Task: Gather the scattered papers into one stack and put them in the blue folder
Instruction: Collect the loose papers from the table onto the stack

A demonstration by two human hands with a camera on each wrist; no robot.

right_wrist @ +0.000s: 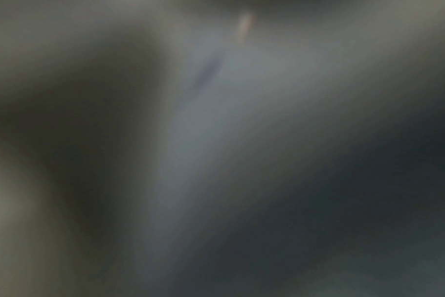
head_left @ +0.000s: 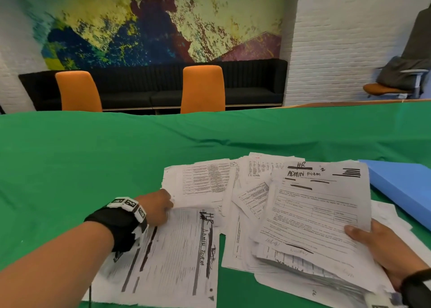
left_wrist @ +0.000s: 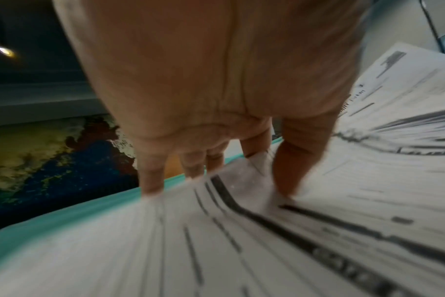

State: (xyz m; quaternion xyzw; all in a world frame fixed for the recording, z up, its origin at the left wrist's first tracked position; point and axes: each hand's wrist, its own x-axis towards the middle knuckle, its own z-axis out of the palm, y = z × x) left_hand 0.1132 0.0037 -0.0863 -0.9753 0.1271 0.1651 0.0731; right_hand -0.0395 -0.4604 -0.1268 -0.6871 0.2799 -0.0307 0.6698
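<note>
Presently the task stands partly done. In the head view, the right hand (head_left: 382, 249) at the lower right of the frame grips a thick gathered stack (head_left: 310, 219), thumb on top of a sheet headed "ADMIN FORM" and the fingers out of sight beneath; the stack is raised at its near edge and its sheets are not squared. The left hand (head_left: 156, 206), left of centre, presses down on a loose sheet (head_left: 172, 256) lying at the lower centre of the frame; the left wrist view shows its fingertips (left_wrist: 150, 184) bent down onto the paper at its far edge, with the thumb planted on the paper, and whether any finger curls under the edge cannot be told. Several further loose papers (head_left: 205, 179) lie fanned and overlapping at mid-frame on the green-covered counter (head_left: 93, 156). The blue folder (head_left: 401, 186) lies shut at the right edge of the frame, just beside the stack, with no paper in it as far as can be seen. The right wrist view is dark and shows nothing usable. Remaining, by judgement: collect the loose sheets, square the stack, open the folder, insert.
</note>
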